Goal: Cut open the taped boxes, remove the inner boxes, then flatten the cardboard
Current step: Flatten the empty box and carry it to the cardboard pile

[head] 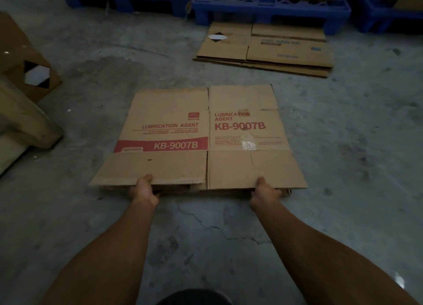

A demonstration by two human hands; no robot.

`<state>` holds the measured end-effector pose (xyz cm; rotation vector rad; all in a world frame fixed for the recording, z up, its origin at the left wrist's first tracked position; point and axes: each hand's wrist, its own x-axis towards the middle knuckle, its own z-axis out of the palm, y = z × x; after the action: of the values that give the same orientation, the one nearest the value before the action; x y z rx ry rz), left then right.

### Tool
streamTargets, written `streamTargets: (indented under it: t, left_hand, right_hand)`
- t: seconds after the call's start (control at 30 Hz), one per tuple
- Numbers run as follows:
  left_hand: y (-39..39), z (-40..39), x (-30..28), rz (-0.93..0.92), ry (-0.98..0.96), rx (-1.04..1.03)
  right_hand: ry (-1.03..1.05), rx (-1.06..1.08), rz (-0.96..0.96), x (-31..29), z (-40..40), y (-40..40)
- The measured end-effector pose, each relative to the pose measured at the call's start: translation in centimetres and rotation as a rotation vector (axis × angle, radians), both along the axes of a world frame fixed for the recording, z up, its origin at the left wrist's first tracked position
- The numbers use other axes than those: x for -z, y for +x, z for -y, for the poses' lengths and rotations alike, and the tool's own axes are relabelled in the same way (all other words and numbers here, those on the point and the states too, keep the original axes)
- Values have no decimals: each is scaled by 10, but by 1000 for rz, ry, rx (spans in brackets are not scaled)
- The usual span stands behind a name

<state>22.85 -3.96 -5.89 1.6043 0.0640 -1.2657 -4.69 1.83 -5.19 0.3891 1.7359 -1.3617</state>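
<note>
A flattened cardboard box [201, 135] is laid on the grey concrete floor [343, 144] at the centre of the view. Red lettering is printed on its upper face: "LUBRICATION AGENT" and "KB-9007B" on both the left and the right panel. A patch of clear tape [248, 144] is stuck to the right panel below the lettering.

The near edge of the box is gripped by both hands. The left hand [143, 191] is closed on the near-left flap, with the thumb laid on top and the fingers tucked underneath. The right hand [265, 192] is closed in the same manner on the near-right flap. The near edge appears to be raised slightly off the floor, although this cannot be confirmed in the dim light. Both forearms are extended forward from the bottom of the view.

A stack of flattened cardboard [274, 50] is laid further back and to the right, well apart from the held box, just in front of a blue plastic pallet [270, 7]. More blue pallets are ranged along the far edge of the view. At the left edge, an upright cardboard box [20, 57] bearing a black-and-white diamond label is seen, with a beige object [25, 119] beside it that cannot be identified.
</note>
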Motion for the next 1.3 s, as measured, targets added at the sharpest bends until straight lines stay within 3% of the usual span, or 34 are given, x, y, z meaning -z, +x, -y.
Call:
streamTargets:
  t: [0.1, 0.13, 0.27, 0.37, 0.5, 0.63, 0.73, 0.93, 1.3]
  left_hand:
    - [-9, 1, 4, 9, 30, -26]
    - [-11, 1, 6, 18, 42, -49]
    - [7, 13, 22, -1, 44, -200]
    - [13, 23, 17, -168, -38, -158]
    - [-8, 32, -22, -263, -189, -54]
    - [-21, 54, -40, -324, -327, -109]
    - [-32, 78, -57, -337, -382, -113]
    - [-61, 131, -134, -283, -331, -93]
    - [-174, 228, -311, -245, -494, -60]
  right_hand:
    - [65, -5, 47, 11, 6, -7]
    - [79, 123, 48, 12, 7, -9]
    - [57, 35, -15, 6, 9, -8]
    - [-150, 158, 213, 0, 23, -8]
    - [-413, 69, 318, -13, 44, -20]
    - [-552, 31, 419, -27, 66, -38]
    - [-546, 2, 386, -46, 90, -55]
    - [-480, -35, 283, -128, 147, -89]
    - [-631, 18, 271, -291, 230, -206]
